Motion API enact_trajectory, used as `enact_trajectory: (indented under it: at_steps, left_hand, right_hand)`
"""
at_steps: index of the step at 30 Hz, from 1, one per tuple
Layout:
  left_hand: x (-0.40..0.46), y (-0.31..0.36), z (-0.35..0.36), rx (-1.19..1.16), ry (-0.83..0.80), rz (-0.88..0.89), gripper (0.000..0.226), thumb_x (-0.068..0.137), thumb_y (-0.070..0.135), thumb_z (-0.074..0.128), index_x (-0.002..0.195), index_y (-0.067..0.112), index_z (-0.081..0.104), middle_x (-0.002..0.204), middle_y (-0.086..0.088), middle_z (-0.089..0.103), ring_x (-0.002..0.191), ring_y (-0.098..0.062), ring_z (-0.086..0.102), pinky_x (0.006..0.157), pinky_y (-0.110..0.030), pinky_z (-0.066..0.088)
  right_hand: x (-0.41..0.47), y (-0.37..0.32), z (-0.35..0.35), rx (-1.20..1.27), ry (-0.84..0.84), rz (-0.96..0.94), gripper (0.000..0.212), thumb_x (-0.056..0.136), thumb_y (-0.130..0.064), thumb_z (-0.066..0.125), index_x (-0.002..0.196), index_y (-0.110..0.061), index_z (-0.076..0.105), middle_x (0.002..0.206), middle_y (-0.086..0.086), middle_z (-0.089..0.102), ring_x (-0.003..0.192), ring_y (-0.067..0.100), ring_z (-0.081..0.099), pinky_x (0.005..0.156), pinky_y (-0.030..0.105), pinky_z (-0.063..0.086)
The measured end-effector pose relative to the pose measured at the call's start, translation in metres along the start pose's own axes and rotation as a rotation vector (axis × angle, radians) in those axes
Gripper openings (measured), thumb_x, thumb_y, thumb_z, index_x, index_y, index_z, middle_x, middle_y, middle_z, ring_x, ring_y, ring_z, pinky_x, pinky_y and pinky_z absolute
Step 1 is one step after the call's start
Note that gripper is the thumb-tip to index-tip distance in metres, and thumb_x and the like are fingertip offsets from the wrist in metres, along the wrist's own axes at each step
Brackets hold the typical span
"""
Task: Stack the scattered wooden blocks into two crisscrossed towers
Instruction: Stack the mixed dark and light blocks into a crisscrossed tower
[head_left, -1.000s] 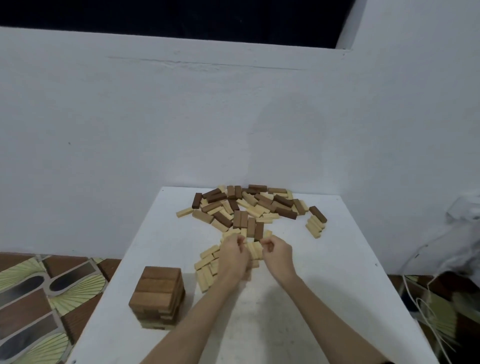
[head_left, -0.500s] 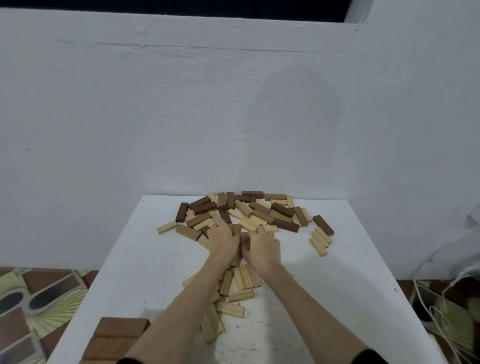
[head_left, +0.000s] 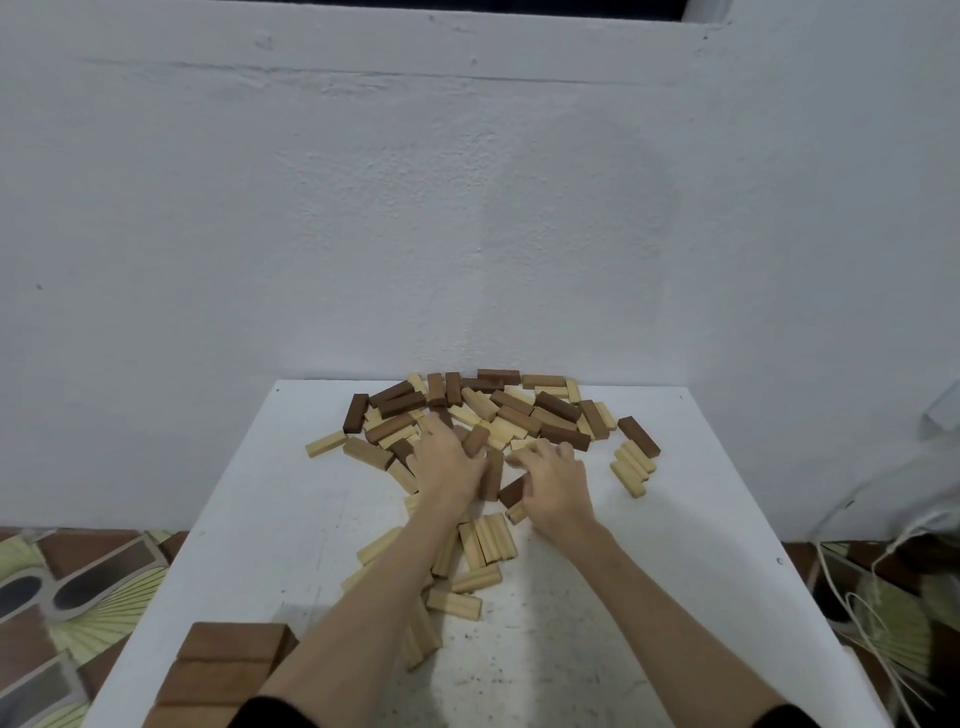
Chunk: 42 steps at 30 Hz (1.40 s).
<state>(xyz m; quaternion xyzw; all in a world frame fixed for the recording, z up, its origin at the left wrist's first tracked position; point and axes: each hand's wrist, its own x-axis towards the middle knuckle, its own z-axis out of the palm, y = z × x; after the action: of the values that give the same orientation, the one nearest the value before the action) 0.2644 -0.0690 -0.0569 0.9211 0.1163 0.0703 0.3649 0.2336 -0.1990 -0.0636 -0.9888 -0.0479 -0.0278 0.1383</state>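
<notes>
Fingers of the left hand (head_left: 448, 460) curled over a dark block (head_left: 475, 441) in the pile (head_left: 498, 410) at the table's (head_left: 249, 519) far edge; the right hand (head_left: 553, 486) pinched another dark block (head_left: 511, 491) beside it. A started tower (head_left: 223, 660) stood at the near left corner. Gathering dark blocks seemed the step; next they would need carrying back and laying crosswise.

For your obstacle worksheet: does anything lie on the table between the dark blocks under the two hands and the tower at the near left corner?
Yes. Loose pale blocks lie scattered across the table between the hands and the tower, and the left forearm crosses that path too. Left hand and right hand already touch dark blocks.
</notes>
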Motion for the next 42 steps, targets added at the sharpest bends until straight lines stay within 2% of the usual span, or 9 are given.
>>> enact_trajectory:
  at_steps: [5, 9, 14, 19, 24, 32, 35, 38, 42]
  left_hand:
    - [-0.013, 0.001, -0.016, -0.314, 0.047, -0.055, 0.062, 0.077, 0.017, 0.071, 0.127, -0.004, 0.041, 0.124, -0.015, 0.041, 0.112, -0.025, 0.045, 0.091, -0.028, 0.039]
    - [-0.024, -0.006, -0.023, -0.398, -0.079, -0.200, 0.047, 0.075, 0.021, 0.070, 0.109, -0.004, 0.048, 0.111, -0.016, 0.050, 0.097, -0.025, 0.050, 0.074, -0.028, 0.043]
    - [-0.036, -0.009, -0.031, -0.383, -0.145, -0.201, 0.033, 0.080, 0.018, 0.067, 0.097, 0.002, 0.044, 0.086, -0.010, 0.050, 0.065, -0.013, 0.046, 0.041, -0.012, 0.031]
    - [-0.060, -0.006, -0.042, -0.373, -0.194, -0.207, 0.044, 0.085, 0.016, 0.064, 0.120, 0.003, 0.042, 0.104, -0.008, 0.050, 0.091, -0.020, 0.047, 0.071, -0.027, 0.039]
    - [-0.099, -0.012, -0.042, -0.234, -0.393, -0.165, 0.032, 0.081, 0.022, 0.072, 0.093, 0.008, 0.045, 0.079, 0.001, 0.047, 0.077, -0.016, 0.049, 0.055, -0.018, 0.036]
    - [-0.164, -0.025, -0.041, -0.057, -0.489, -0.106, 0.045, 0.080, 0.028, 0.073, 0.110, 0.001, 0.052, 0.098, -0.007, 0.054, 0.089, -0.019, 0.050, 0.069, -0.023, 0.035]
    - [-0.177, -0.028, -0.040, -0.002, -0.483, -0.087, 0.025, 0.083, 0.022, 0.070, 0.083, 0.009, 0.049, 0.081, 0.000, 0.048, 0.070, -0.011, 0.044, 0.054, -0.020, 0.032]
    - [-0.185, -0.030, -0.040, -0.047, -0.453, -0.091, 0.042, 0.085, 0.010, 0.066, 0.062, 0.016, 0.032, 0.067, 0.004, 0.035, 0.056, -0.003, 0.031, 0.040, -0.012, 0.028]
    - [-0.188, -0.031, -0.042, -0.084, -0.393, -0.105, 0.021, 0.091, 0.023, 0.057, 0.076, 0.011, 0.047, 0.090, -0.008, 0.047, 0.093, -0.020, 0.050, 0.074, -0.022, 0.043]
  right_hand:
    - [0.007, -0.006, -0.005, -0.104, -0.126, -0.345, 0.060, 0.087, 0.002, 0.052, 0.138, -0.030, 0.045, 0.140, -0.008, 0.046, 0.113, 0.021, 0.039, 0.091, 0.033, 0.032]
    - [0.014, -0.006, -0.006, -0.333, -0.107, -0.394, 0.040, 0.093, -0.017, 0.053, 0.131, -0.030, 0.052, 0.129, 0.004, 0.045, 0.117, 0.027, 0.038, 0.094, 0.038, 0.033]
    - [0.017, -0.007, -0.007, -0.403, -0.017, -0.350, 0.031, 0.089, -0.007, 0.053, 0.116, -0.020, 0.052, 0.122, 0.004, 0.048, 0.113, 0.027, 0.040, 0.089, 0.038, 0.033]
    - [-0.010, -0.006, -0.003, 0.038, 0.184, -0.090, 0.016, 0.097, -0.014, 0.047, 0.112, -0.016, 0.052, 0.113, 0.000, 0.058, 0.101, 0.023, 0.048, 0.082, 0.037, 0.037]
    - [-0.069, -0.018, -0.004, 0.677, 0.163, 0.207, 0.015, 0.098, -0.018, 0.046, 0.109, -0.011, 0.054, 0.096, -0.003, 0.061, 0.092, 0.018, 0.059, 0.076, 0.028, 0.045]
    - [-0.149, -0.019, 0.018, 0.622, 0.152, 0.353, 0.025, 0.097, -0.010, 0.046, 0.117, -0.003, 0.058, 0.104, 0.010, 0.064, 0.096, 0.022, 0.058, 0.078, 0.026, 0.042]
    - [-0.165, -0.025, 0.021, 0.619, 0.144, 0.374, 0.019, 0.095, -0.008, 0.047, 0.107, -0.002, 0.061, 0.094, 0.007, 0.061, 0.089, 0.022, 0.057, 0.074, 0.028, 0.043]
    - [-0.171, -0.030, 0.024, 0.600, 0.116, 0.413, 0.014, 0.094, -0.010, 0.050, 0.098, -0.005, 0.062, 0.094, 0.008, 0.063, 0.086, 0.022, 0.059, 0.073, 0.030, 0.046]
    - [-0.175, -0.030, 0.026, 0.563, 0.088, 0.442, 0.015, 0.094, -0.013, 0.051, 0.100, -0.006, 0.063, 0.101, 0.011, 0.063, 0.090, 0.022, 0.059, 0.078, 0.031, 0.048]
